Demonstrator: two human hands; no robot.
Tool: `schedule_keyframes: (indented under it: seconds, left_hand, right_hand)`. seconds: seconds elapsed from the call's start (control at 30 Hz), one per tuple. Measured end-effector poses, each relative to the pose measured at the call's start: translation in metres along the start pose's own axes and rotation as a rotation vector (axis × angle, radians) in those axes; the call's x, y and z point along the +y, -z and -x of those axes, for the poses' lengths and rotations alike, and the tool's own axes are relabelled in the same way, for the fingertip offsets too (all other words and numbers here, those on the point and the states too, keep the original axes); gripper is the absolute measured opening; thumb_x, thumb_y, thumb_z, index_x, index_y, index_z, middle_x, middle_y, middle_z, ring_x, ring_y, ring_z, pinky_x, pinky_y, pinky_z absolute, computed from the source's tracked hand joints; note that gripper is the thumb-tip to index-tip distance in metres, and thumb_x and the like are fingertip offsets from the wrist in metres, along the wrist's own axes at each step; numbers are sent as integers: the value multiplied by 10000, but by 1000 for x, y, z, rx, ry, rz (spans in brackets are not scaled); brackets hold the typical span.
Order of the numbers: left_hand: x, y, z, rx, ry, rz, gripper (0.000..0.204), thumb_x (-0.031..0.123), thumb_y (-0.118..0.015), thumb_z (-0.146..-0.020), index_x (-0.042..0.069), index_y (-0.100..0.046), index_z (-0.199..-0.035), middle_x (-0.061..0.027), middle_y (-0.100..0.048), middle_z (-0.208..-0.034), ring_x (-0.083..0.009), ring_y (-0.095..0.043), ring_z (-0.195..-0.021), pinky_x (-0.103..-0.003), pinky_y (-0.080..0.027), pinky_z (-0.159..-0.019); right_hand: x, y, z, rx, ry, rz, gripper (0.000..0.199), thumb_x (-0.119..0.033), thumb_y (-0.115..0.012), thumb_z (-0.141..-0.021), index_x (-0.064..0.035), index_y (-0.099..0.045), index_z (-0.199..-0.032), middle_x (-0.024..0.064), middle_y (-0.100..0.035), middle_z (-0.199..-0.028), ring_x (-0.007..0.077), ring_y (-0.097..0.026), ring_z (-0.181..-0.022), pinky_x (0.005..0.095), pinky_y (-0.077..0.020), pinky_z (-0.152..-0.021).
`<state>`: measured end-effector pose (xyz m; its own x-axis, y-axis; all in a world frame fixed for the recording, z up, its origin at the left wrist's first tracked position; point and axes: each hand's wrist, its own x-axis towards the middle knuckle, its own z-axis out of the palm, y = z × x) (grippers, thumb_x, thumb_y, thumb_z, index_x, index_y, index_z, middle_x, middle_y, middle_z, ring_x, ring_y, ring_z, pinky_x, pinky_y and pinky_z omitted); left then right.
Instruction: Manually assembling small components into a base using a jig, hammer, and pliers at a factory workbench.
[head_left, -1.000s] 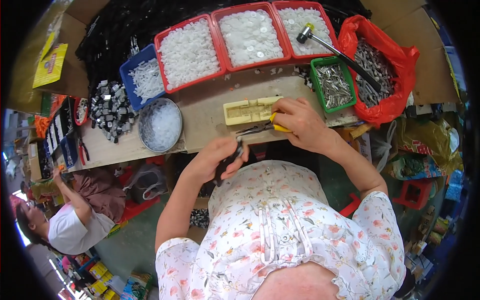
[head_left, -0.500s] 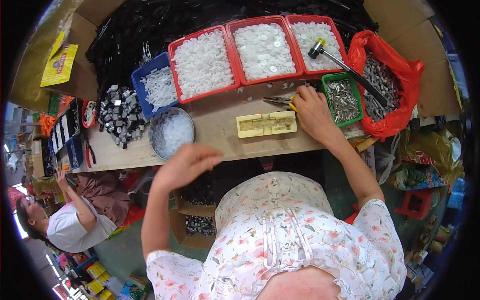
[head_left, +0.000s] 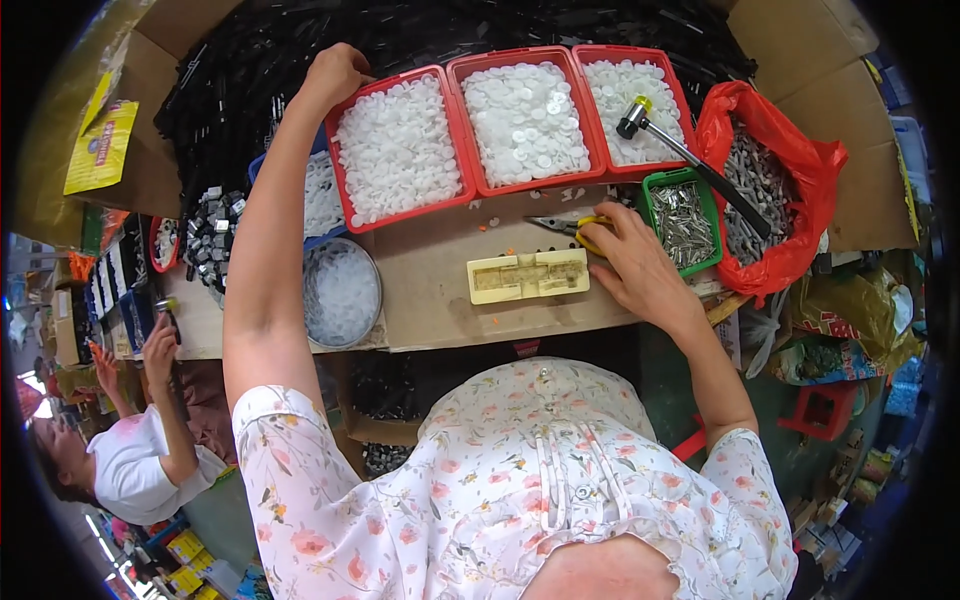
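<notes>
While red trays hold white pieces, right fingers spread against pliers; left fingers I cannot judge.

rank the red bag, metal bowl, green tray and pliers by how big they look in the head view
1. Red bag
2. Metal bowl and green tray: too alike to rank
3. Pliers, partly hidden

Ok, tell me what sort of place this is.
Probably a small hand-assembly workshop: red trays heaped with white plastic parts, pliers at the right hand, and another person off to the left holding a tool.
</notes>
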<state>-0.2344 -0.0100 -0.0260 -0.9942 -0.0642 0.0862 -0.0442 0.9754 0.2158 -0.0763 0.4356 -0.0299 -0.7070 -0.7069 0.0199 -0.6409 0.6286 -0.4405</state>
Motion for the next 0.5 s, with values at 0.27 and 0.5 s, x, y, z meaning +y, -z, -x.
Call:
schedule_keyframes:
  seconds: [0.27,0.5]
  left_hand:
    - [1,20,19,238,-59,168,202,183,-743,-853,45,-775,-997,-151,-753,-942,-282,-723,-822,-368,-566,-782]
    - [125,44,152,-155,33,1164,191,154,-679,-947,-1,-727,-1047,-44,-712,-857,-105,-650,-754,-249,-516,-694]
  right_hand:
    - [0,9,-6,62,18,-109,379,-8,-691,-822,-10,-570,-1181,203,-508,-1283,403,-524,-1198,439,-446,-1005]
    - [-23,18,-31,295,23,-461,310,-56,-615,-928,-1,-610,-1232,139,-610,-1177,248,-638,-1070,331,-510,-890]
